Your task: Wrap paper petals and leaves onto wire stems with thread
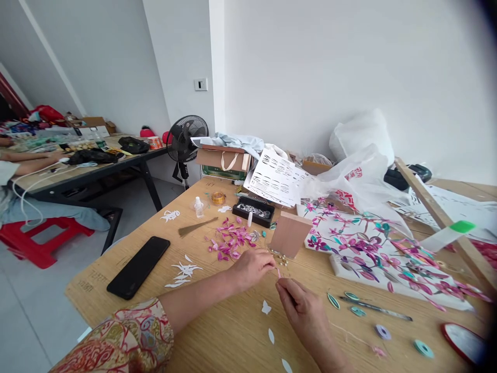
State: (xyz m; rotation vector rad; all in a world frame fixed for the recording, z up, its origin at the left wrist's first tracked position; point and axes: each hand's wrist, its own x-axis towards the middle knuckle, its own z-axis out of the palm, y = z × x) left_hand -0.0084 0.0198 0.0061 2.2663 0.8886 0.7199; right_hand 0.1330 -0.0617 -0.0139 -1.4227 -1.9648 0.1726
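Above the wooden table, my left hand (252, 268) and my right hand (305, 308) are close together, both with fingers pinched. A thin pink strand (278, 273) spans the small gap between their fingertips; its kind is too small to tell. Just beyond my left hand lies a pile of pink-purple petals (233, 235). White leaf-shaped cutouts (271, 336) are on the table below my hands. Several small pearl-like beads (282, 259) rest beside an upright wooden block (291, 235). To the right of my right hand are green-edged leaf pieces (333, 301) and a slim dark pen-like tool (376, 308).
A black phone (139, 267) lies at the left. Pink and purple flower sprays (361, 238) cover white wrapping at the right. Behind stand a black tray (253, 211), a small clear bottle (199, 208) and a fan (188, 137). Another person's arm (34, 163) rests at the far table.
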